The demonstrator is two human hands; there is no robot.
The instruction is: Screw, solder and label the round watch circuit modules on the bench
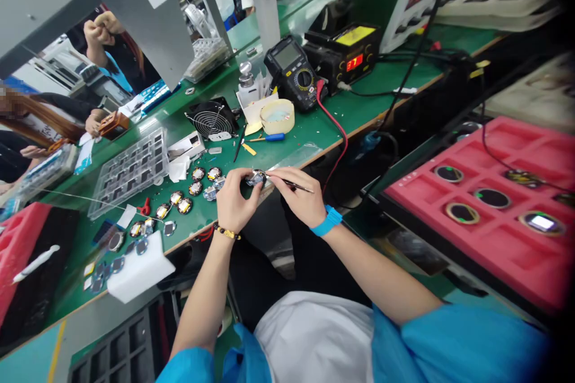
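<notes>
At the front edge of the green bench, my left hand point(238, 200) holds a small round electronic module point(256, 178) between thumb and fingers. My right hand point(303, 194) is closed on thin metal tweezers point(291, 183), whose tips reach the module. Several round modules point(184, 206) with white and yellow tops lie on the bench left of my left hand. Farther left, square dark parts point(117, 264) lie on and beside a white foam sheet point(144, 275).
Behind my hands are a multimeter point(294, 75), a soldering station point(350, 57), a fan point(213, 118) and a tape roll point(277, 116). A clear tray point(130, 170) is at left, a red foam tray point(489, 203) at right. Other people sit across the bench.
</notes>
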